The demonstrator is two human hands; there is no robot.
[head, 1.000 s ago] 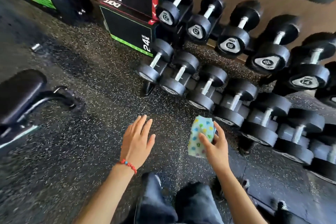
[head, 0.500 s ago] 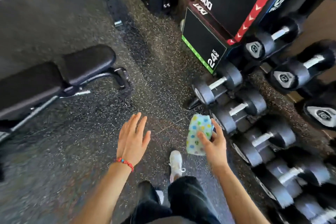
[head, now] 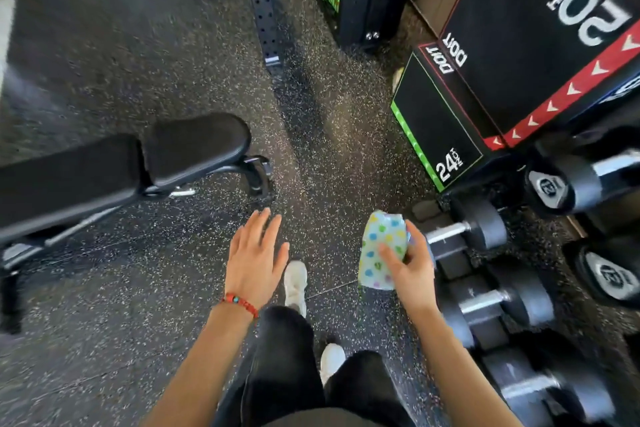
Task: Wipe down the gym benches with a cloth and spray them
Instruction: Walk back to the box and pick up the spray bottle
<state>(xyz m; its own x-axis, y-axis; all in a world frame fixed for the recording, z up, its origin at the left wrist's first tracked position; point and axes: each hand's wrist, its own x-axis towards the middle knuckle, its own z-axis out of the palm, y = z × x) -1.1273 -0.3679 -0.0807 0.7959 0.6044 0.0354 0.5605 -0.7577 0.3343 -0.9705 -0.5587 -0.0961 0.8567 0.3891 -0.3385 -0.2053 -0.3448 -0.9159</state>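
Note:
My right hand [head: 408, 267] grips a folded white cloth [head: 381, 248] dotted with coloured hearts, held upright in front of me at right centre. My left hand [head: 256, 256] hovers palm down with straight fingers and holds nothing; a red bead bracelet circles its wrist. A black padded gym bench [head: 124, 163] on a metal frame stands on the floor to the left, about a forearm's length from my left hand. No spray bottle is in view.
Rows of black dumbbells [head: 485, 298] lie on a low rack along the right. Black plyo boxes [head: 512, 73] marked 20 and 24 stand at the upper right. A perforated black rack post [head: 261, 3] lies ahead. My legs and white shoes [head: 296, 282] are below on speckled rubber flooring.
The view has swung left, bringing the bench closer to the centre and pushing the dumbbells to the right edge. Both hands keep the same pose; the cloth stays in my right hand.

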